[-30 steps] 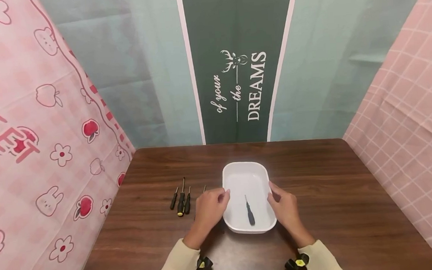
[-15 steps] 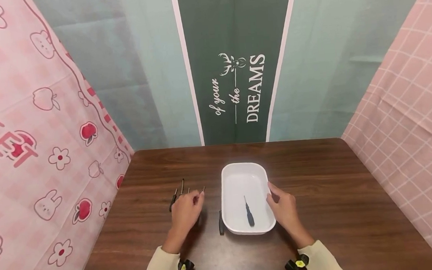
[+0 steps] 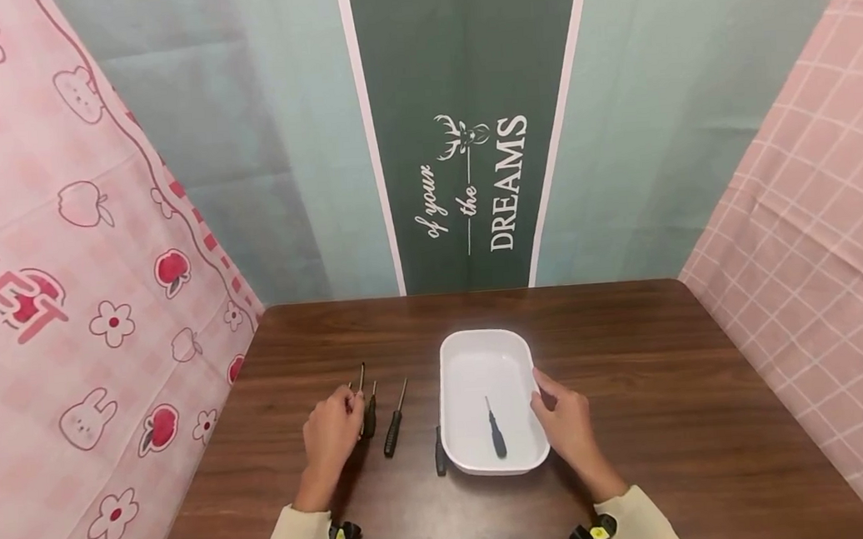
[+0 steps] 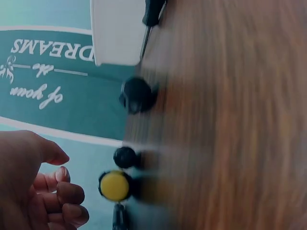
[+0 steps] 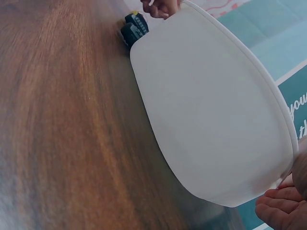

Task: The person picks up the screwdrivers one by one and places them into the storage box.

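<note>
My right hand [image 3: 568,419] holds the right rim of a white rectangular tray [image 3: 465,376], thumb and fingers at its edge. Inside the tray lies one small dark screwdriver [image 3: 498,440]. My left hand [image 3: 330,435] is over a group of screwdrivers left of the tray and partly hides them. In the left wrist view its fingers are loosely bent with nothing between them, beside a screwdriver with a yellow handle end [image 4: 115,186]. A black-handled screwdriver [image 3: 393,435] lies to the right of that hand. Another dark handle [image 3: 440,453] shows against the tray's left wall.
Everything stands on a dark brown wooden table [image 3: 674,403]. Behind it hangs a green curtain [image 3: 620,164] with printed words. Pink patterned cloths [image 3: 151,347] hang at the left and right sides.
My left hand has let go of the tray's left rim and moved left to the screwdrivers, uncovering the handle beside the tray and another screwdriver. My right hand has stayed on the rim.
</note>
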The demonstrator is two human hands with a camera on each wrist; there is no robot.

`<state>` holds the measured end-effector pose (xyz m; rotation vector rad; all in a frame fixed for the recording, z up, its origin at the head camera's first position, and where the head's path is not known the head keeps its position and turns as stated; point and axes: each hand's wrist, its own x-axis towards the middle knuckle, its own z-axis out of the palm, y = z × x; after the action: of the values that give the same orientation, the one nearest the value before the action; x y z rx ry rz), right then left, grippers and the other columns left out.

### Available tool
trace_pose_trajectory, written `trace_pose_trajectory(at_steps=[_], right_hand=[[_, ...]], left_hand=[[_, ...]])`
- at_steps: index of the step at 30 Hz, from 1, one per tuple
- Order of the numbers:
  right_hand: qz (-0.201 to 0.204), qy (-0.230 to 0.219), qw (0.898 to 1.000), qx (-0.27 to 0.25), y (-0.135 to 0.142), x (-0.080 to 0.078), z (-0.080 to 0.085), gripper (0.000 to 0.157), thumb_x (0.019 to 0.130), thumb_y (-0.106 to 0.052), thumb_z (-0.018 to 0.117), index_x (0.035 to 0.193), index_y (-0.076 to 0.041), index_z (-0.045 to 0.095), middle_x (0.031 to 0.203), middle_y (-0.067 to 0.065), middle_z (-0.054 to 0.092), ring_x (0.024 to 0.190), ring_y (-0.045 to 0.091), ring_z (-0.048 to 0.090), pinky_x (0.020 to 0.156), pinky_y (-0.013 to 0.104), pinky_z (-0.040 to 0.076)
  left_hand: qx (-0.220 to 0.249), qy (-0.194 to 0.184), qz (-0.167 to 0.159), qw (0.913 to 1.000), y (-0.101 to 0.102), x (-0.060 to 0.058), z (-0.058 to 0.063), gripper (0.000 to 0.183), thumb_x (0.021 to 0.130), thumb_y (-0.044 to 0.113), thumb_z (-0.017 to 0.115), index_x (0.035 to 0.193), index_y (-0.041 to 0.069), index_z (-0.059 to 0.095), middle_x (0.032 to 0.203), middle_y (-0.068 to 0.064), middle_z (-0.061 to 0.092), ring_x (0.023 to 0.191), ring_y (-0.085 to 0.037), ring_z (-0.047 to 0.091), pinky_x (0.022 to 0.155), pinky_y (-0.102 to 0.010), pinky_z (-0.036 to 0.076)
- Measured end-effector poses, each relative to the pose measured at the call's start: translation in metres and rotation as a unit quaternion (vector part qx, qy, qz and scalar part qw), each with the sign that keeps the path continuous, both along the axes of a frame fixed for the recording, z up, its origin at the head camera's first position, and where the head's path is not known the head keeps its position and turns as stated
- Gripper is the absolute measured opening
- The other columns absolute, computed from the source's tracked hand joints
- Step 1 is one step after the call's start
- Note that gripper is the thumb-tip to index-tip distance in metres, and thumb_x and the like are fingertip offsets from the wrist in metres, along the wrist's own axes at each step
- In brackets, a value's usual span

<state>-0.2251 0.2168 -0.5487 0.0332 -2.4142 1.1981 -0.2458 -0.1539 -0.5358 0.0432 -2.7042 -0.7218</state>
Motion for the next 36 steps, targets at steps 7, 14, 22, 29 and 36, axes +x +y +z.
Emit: trace_pose_trajectory(at_steps=[7, 14, 22, 29, 36], right_hand=[[0.001, -0.010, 1.000, -0.004, -0.001, -0.003, 0.001, 0.040, 0.087, 0.003, 0.070, 0.126, 0.004, 0.066, 0.124, 0.021, 0.066, 0.118, 0.038, 0.063, 0.095, 0.046, 0.047], [0.004, -0.011, 1.000, -0.002, 0.000, -0.001, -0.003, 0.041, 0.086, 0.005, 0.071, 0.127, 0.004, 0.066, 0.125, 0.021, 0.065, 0.119, 0.038, 0.062, 0.096, 0.046, 0.047], [0.002, -0.017, 1.000, -0.005, 0.001, 0.001, -0.005, 0.041, 0.087, 0.004, 0.071, 0.127, 0.004, 0.065, 0.126, 0.021, 0.065, 0.120, 0.038, 0.061, 0.096, 0.047, 0.047], [0.002, -0.015, 1.000, -0.001, 0.002, -0.002, -0.002, 0.041, 0.087, 0.004, 0.071, 0.128, 0.004, 0.065, 0.126, 0.022, 0.065, 0.120, 0.038, 0.061, 0.095, 0.046, 0.047], [0.004, -0.011, 1.000, 0.003, 0.000, -0.003, -0.001, 0.041, 0.086, 0.004, 0.071, 0.127, 0.003, 0.066, 0.125, 0.021, 0.065, 0.119, 0.038, 0.062, 0.096, 0.046, 0.046]], left_hand=[[-0.006, -0.043, 0.026, 0.9987, -0.013, -0.007, -0.001, 0.028, 0.096, 0.026, 0.065, 0.076, 0.013, 0.050, 0.060, -0.002, 0.049, 0.054, -0.023, 0.049, 0.048, -0.040, 0.038], [-0.026, -0.118, 0.026, 0.9923, -0.017, -0.004, -0.006, 0.028, 0.096, 0.029, 0.065, 0.080, 0.011, 0.050, 0.064, -0.006, 0.052, 0.058, -0.025, 0.052, 0.050, -0.042, 0.040], [-0.031, -0.157, 0.021, 0.9869, -0.020, -0.003, -0.006, 0.025, 0.097, 0.027, 0.065, 0.085, 0.009, 0.052, 0.068, -0.007, 0.053, 0.061, -0.025, 0.052, 0.053, -0.041, 0.041], [-0.032, -0.158, 0.025, 0.9866, -0.022, -0.007, -0.003, 0.024, 0.096, 0.026, 0.065, 0.089, 0.006, 0.053, 0.070, -0.010, 0.058, 0.063, -0.028, 0.057, 0.055, -0.046, 0.044], [-0.036, -0.165, 0.023, 0.9854, -0.024, -0.012, -0.003, 0.026, 0.098, 0.027, 0.062, 0.094, 0.002, 0.055, 0.073, -0.013, 0.061, 0.063, -0.029, 0.059, 0.055, -0.047, 0.046]])
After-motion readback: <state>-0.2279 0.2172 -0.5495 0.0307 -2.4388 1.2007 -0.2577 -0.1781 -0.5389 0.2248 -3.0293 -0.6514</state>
